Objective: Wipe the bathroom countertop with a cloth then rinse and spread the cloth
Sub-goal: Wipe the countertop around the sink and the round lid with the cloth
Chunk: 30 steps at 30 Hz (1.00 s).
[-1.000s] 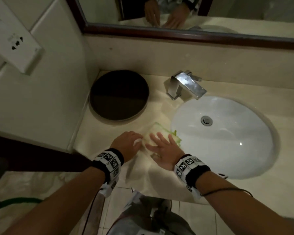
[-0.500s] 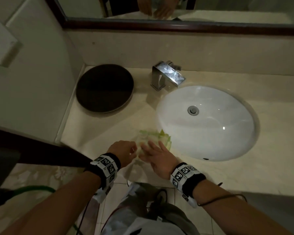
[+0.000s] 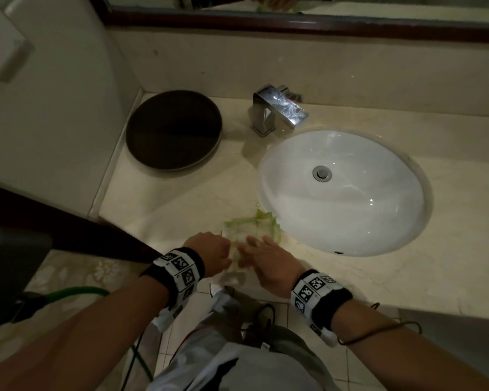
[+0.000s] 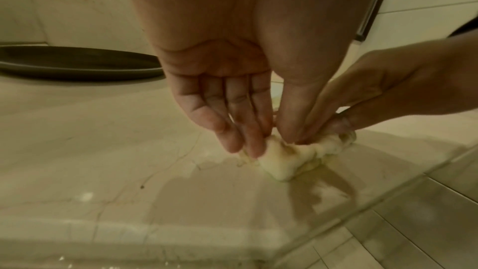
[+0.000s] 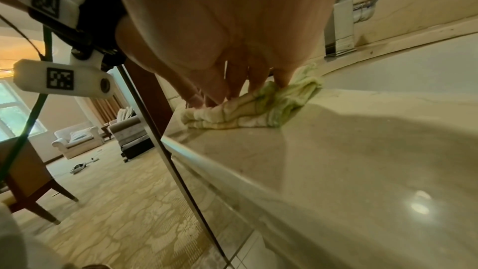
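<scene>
A pale green and white cloth point(image 3: 254, 227) lies bunched on the beige countertop point(image 3: 181, 210), just left of the sink's front rim. My left hand point(image 3: 212, 249) pinches the cloth's near corner point(image 4: 282, 161) between thumb and fingers point(image 4: 248, 142). My right hand point(image 3: 263, 258) presses down on the cloth point(image 5: 248, 109) with fairly straight fingers point(image 5: 232, 89). Both hands meet over the cloth close to the counter's front edge. The counter looks wet around the cloth.
A white oval sink point(image 3: 342, 221) lies to the right, with a chrome faucet point(image 3: 277, 114) behind it. A dark round tray point(image 3: 172, 131) sits at the back left by the wall. A dark-framed mirror point(image 3: 294, 24) runs above. Tiled floor lies below the counter edge.
Both hands stayed on the cloth and drew it slightly toward the counter's front edge. The cloth looks more bunched. The head view shifted.
</scene>
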### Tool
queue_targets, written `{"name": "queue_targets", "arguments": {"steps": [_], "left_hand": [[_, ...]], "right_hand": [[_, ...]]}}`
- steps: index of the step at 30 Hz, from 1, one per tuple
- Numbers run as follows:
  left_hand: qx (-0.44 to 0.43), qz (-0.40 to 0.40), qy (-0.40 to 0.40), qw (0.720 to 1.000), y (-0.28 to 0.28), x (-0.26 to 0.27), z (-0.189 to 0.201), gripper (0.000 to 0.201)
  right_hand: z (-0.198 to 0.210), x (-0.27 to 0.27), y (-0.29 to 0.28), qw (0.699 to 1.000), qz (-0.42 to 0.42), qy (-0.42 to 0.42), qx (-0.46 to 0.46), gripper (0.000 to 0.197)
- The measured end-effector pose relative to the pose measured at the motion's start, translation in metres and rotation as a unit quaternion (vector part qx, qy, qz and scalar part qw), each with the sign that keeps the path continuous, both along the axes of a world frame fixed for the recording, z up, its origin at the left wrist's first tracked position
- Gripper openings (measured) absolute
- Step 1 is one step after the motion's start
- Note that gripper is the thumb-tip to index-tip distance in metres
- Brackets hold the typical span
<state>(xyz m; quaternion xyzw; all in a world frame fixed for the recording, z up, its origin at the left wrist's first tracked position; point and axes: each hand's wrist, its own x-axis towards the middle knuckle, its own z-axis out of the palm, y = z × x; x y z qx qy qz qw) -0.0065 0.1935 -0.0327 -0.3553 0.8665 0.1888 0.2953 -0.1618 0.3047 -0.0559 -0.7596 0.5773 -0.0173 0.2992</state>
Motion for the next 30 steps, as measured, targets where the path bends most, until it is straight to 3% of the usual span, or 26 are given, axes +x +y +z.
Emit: {"name": "queue_targets", "arguments": {"steps": [2,4,7,14,17,26,30], "left_hand": [[-0.019,-0.017,0.026,0.999,0.001,0.001,0.003,0.025],[-0.042,-0.037,0.076,0.996,0.004,0.002,0.002,0.033],[-0.052,-0.043,0.143,0.987,0.011,0.003,-0.001,0.049],[-0.045,-0.055,0.074,0.995,0.017,0.001,-0.006,0.062],[-0.045,-0.063,0.062,0.995,0.018,0.001,-0.006,0.066],[-0.068,-0.110,0.022,0.991,0.018,-0.004,-0.006,0.067],[-0.065,-0.122,0.018,0.990,0.015,-0.005,-0.006,0.068]], "right_hand": [[-0.001,-0.003,-0.001,0.996,-0.061,-0.032,-0.059,0.029],[-0.003,-0.008,0.002,0.986,-0.109,-0.006,-0.124,0.012],[-0.010,-0.015,0.005,0.983,-0.123,0.066,-0.122,0.021],[-0.009,-0.008,0.003,0.981,-0.127,0.107,-0.096,0.026],[-0.004,-0.008,0.004,0.979,-0.121,0.108,-0.120,0.011],[-0.002,-0.017,0.026,0.974,-0.158,0.124,-0.106,0.032],[0.000,-0.014,0.027,0.970,-0.167,0.154,-0.090,0.017]]}}
